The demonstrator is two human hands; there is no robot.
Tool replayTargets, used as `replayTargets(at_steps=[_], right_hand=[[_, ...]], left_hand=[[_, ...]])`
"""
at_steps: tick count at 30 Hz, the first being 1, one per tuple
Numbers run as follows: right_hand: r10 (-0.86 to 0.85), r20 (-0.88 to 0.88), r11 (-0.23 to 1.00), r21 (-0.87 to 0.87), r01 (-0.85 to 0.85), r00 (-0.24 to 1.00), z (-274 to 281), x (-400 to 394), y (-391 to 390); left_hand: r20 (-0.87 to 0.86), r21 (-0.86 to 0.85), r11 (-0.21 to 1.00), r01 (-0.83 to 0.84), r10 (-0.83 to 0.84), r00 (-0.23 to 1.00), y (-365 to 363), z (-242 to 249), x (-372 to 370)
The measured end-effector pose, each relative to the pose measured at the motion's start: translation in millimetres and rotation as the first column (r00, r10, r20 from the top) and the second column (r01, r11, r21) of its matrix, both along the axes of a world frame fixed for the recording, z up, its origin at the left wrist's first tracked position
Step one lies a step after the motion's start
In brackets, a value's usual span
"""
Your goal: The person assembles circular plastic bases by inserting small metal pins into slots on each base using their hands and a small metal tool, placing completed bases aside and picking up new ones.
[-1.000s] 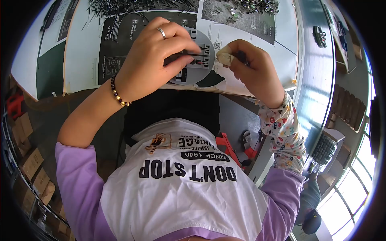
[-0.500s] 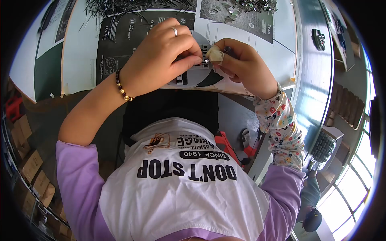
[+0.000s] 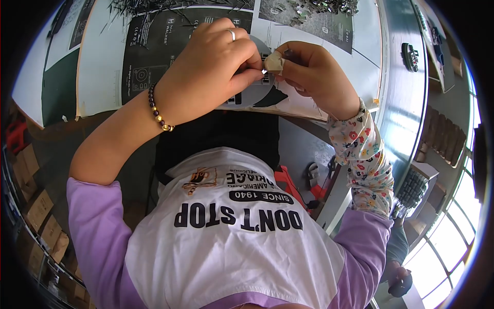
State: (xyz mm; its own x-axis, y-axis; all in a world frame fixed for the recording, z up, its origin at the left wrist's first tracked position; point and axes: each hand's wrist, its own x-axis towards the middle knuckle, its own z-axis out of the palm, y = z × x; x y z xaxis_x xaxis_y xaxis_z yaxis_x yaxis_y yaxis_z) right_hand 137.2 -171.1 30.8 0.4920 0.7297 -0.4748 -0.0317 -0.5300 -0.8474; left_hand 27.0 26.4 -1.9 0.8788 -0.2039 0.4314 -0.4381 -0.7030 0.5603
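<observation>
My left hand (image 3: 218,67), with a ring and a beaded bracelet (image 3: 158,114), is closed in a pinch above the table. At its fingertips shows a small shiny metal piece (image 3: 264,71), too small to name. My right hand (image 3: 316,69) is closed too, its fingertips meeting the left ones at that piece. A pale tape-like wrap (image 3: 274,62) covers a fingertip of the right hand; what these fingers grip is hidden. Beneath both hands lies a round grey disc (image 3: 254,95) with dark marks, partly covered by the hands.
Printed cardboard (image 3: 141,69) covers the tabletop. A heap of thin black strips (image 3: 149,10) lies at the back left, and a pile of small shiny pieces (image 3: 329,11) at the back right. A dark part (image 3: 410,56) sits on the right-hand surface. Another person (image 3: 396,257) is at the lower right.
Both hands have risen slightly in the view, still fingertip to fingertip. The person at the lower right has shifted position.
</observation>
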Motion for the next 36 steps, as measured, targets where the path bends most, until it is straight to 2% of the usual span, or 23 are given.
replayTargets(at_steps=[1, 2, 3, 5, 6, 9, 10, 13, 18, 22, 25, 30, 34, 36], right_hand=[[0.042, 0.102, 0.998, -0.041, -0.038, 0.994, 2.1, -0.2, 0.2], [0.041, 0.101, 0.998, -0.045, -0.037, 0.994, 2.4, -0.3, -1.0], [0.102, 0.268, 0.995, -0.012, -0.102, 0.958, 2.6, -0.1, -1.9], [0.191, 0.575, 0.969, 0.02, -0.247, 0.795, 2.8, -0.6, -2.5], [0.195, 0.575, 0.968, 0.018, -0.25, 0.795, 2.8, -1.4, -2.5], [0.173, 0.758, 0.942, 0.06, -0.331, 0.629, 2.8, -7.1, -3.5], [0.177, 0.758, 0.941, 0.058, -0.335, 0.628, 3.1, -9.2, -3.6], [0.158, 0.858, 0.927, 0.042, -0.373, 0.489, 3.8, -16.4, -4.3], [0.172, 0.849, 0.913, 0.053, -0.404, 0.5, 2.9, -16.7, -7.0], [0.167, 0.872, 0.911, 0.042, -0.411, 0.46, 3.6, -20.5, -4.9], [0.266, 0.929, 0.885, -0.129, -0.447, 0.259, 9.9, -25.6, -1.3], [0.307, 0.9, 0.893, -0.16, -0.42, 0.309, 14.6, -23.4, 3.7], [0.292, 0.912, 0.909, -0.172, -0.378, 0.287, 15.3, -32.2, 7.2], [0.286, 0.936, 0.915, -0.203, -0.349, 0.206, 11.9, -39.1, 6.3]], left_hand=[[-0.003, 0.02, 1.0, -0.015, 0.015, 1.0, -1.6, 1.0, -0.7], [-0.003, 0.015, 1.0, -0.014, 0.014, 1.0, -3.0, 1.3, -1.0], [0.002, 0.044, 0.999, -0.029, 0.029, 1.0, -4.1, 1.6, -1.3], [0.013, 0.102, 0.993, -0.062, 0.061, 0.998, -6.0, 2.2, -3.5], [0.012, 0.099, 0.993, -0.065, 0.064, 0.998, -7.0, 2.9, -5.3], [0.004, 0.143, 0.982, -0.12, 0.121, 0.993, -10.6, 6.5, -11.9], [0.005, 0.141, 0.982, -0.124, 0.124, 0.992, -12.3, 7.3, -15.2], [0.059, 0.049, 0.978, -0.203, 0.2, 0.978, -18.6, 4.7, -25.8], [0.093, -0.025, 0.97, -0.24, 0.241, 0.966, -21.7, -7.2, -28.9], [0.114, -0.06, 0.969, -0.238, 0.244, 0.963, -21.8, -9.5, -29.6], [0.075, -0.056, 0.976, -0.212, 0.216, 0.973, -21.1, -9.6, -31.1], [0.077, -0.038, 0.978, -0.206, 0.208, 0.975, -20.9, -9.4, -30.8], [0.085, -0.037, 0.977, -0.212, 0.214, 0.973, -19.1, -10.3, -30.8], [0.089, -0.025, 0.976, -0.218, 0.219, 0.972, -19.9, -9.6, -31.0]])
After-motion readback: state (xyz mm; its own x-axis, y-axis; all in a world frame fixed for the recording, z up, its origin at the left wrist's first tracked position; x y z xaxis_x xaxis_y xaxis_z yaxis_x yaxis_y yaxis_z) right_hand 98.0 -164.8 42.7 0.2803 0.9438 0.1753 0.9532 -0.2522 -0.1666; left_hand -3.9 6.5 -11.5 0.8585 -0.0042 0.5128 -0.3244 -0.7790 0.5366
